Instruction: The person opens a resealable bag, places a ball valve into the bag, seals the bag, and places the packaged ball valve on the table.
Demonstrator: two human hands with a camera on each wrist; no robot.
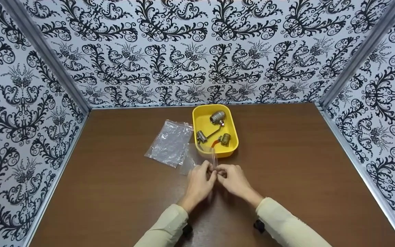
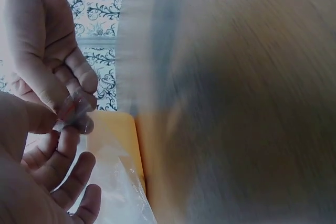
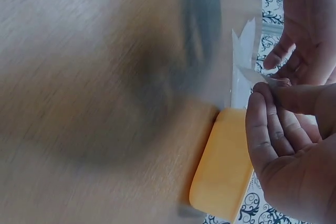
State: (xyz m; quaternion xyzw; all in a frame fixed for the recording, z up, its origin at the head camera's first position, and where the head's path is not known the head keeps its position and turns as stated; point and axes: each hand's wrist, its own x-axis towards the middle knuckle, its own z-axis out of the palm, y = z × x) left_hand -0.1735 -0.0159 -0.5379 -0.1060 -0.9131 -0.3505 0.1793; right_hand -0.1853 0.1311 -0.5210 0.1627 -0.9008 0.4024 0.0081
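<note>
A clear plastic zip bag (image 1: 193, 158) is held between both hands just in front of the yellow tray (image 1: 236, 140). My left hand (image 1: 199, 181) pinches the bag's edge between thumb and fingers. Right against it, the right hand (image 1: 235, 180) pinches the same edge, the two sets of fingertips meeting. In the left wrist view a red line shows along the pinched strip, and the clear film (image 2: 118, 182) hangs down past the fingers. From the right wrist, a pale corner of film sticks out beyond the fingertips of the right hand (image 3: 289, 145).
Inside the tray lie a large silver valve (image 1: 217, 117), a smaller silver valve (image 1: 201, 136) and a brass valve (image 1: 226, 139) with a red handle. Another clear bag (image 1: 170, 144) lies flat left of the tray. Patterned walls (image 1: 197, 68) enclose the brown table (image 1: 286, 154).
</note>
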